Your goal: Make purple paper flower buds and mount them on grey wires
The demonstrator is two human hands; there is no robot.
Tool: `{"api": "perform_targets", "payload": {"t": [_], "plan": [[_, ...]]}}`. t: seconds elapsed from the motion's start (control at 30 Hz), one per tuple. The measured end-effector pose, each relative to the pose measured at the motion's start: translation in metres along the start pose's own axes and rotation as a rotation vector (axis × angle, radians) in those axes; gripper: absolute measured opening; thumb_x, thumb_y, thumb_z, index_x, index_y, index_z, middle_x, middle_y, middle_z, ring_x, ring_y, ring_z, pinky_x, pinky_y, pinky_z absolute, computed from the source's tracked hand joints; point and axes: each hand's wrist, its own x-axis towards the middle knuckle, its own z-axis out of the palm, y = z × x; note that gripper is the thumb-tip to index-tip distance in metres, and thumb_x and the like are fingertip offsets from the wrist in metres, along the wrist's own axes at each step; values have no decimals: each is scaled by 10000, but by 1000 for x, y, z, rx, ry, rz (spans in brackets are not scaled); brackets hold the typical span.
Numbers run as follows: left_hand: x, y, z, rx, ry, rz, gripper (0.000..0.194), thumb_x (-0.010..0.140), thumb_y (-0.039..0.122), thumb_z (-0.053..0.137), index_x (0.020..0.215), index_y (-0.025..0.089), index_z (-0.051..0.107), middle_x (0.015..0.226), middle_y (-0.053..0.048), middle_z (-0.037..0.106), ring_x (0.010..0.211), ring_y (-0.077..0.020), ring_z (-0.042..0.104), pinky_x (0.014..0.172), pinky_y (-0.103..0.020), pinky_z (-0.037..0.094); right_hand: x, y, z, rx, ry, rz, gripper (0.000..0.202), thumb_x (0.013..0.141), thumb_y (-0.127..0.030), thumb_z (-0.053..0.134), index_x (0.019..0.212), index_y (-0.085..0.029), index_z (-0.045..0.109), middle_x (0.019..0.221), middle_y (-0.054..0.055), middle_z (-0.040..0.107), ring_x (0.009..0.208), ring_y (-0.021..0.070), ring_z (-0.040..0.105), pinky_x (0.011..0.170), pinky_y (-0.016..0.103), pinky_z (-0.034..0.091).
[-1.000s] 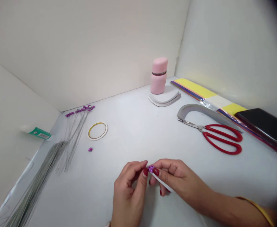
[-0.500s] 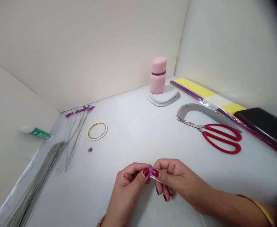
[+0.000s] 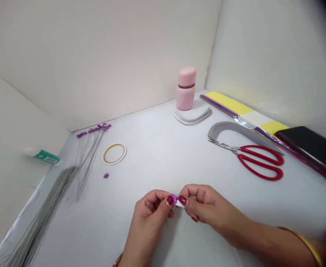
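Note:
A small piece of purple folded paper with a white strip end is held between my two hands at the lower middle. My left hand pinches the purple fold between thumb and forefinger. Close on its right, my right hand grips the white strip end with thumb and fingers, so part of the strip is hidden. On the table beyond my left hand lies a small purple folded star, with a roll of narrow tape just behind it.
Red-handled scissors lie at right beside curved grey-white strips. Behind stand a pink flask and more curved strips. Colored sheets and a black phone-like object line the right wall. Purple-tipped wires and bundled wires lie left.
My hands have drawn slightly apart, the left shifting a little leftward. More of the purple fold shows between the fingertips, and the right hand's lower fingers have curled in.

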Motion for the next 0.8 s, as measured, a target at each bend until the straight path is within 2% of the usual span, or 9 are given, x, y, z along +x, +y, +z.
{"api": "perform_targets", "payload": {"t": [0.2, 0.37, 0.43, 0.53, 0.63, 0.7, 0.8], "plan": [[0, 2, -1, 14, -11, 12, 157, 714, 305, 670, 690, 151, 650, 566, 34, 579, 562, -73, 488, 555, -154, 378, 2, 2, 0, 26, -5, -24, 238, 757, -368, 624, 729, -142, 557, 582, -41, 477, 525, 72, 307, 479, 210, 206], [-2, -4, 3, 35, 25, 78, 124, 718, 284, 665, 726, 161, 661, 620, 14, 625, 597, -91, 536, 573, -171, 423, 3, 3, 0, 8, 39, -23, 226, 751, -356, 628, 704, -143, 570, 542, -54, 455, 511, 70, 307, 470, 204, 207], [-4, -9, 5, 124, 65, 204, 94, 745, 256, 635, 751, 167, 665, 686, -10, 661, 646, -112, 579, 602, -189, 452, 3, 3, 0, 8, 70, -18, 225, 736, -350, 639, 680, -146, 564, 521, -58, 454, 503, 69, 334, 469, 197, 232], [-7, -15, 6, 394, 163, 560, 92, 782, 145, 568, 801, 167, 656, 744, -29, 670, 674, -119, 610, 610, -192, 470, 2, 2, 1, 15, 92, 14, 235, 719, -348, 649, 646, -151, 545, 482, -61, 469, 455, 60, 343, 438, 187, 238], [-7, -19, 4, 676, 219, 889, 164, 766, 41, 547, 855, 143, 639, 769, -47, 667, 702, -117, 621, 639, -185, 477, 1, 1, 3, 76, 37, 54, 229, 749, -363, 608, 684, -151, 550, 494, -48, 524, 395, 44, 296, 392, 181, 206], [-6, -19, 2, 802, 239, 1005, 173, 754, 18, 555, 859, 126, 640, 770, -64, 669, 716, -126, 627, 670, -190, 484, 0, 0, 4, 129, -5, 46, 225, 761, -366, 591, 732, -144, 565, 525, -35, 552, 381, 37, 288, 384, 178, 212], [-4, -18, -1, 865, 248, 1065, 178, 757, 13, 550, 866, 115, 648, 784, -83, 670, 722, -135, 629, 685, -198, 495, -1, 0, 4, 159, -15, 28, 212, 766, -346, 594, 760, -135, 575, 540, -29, 562, 377, 30, 289, 383, 173, 216]]}}
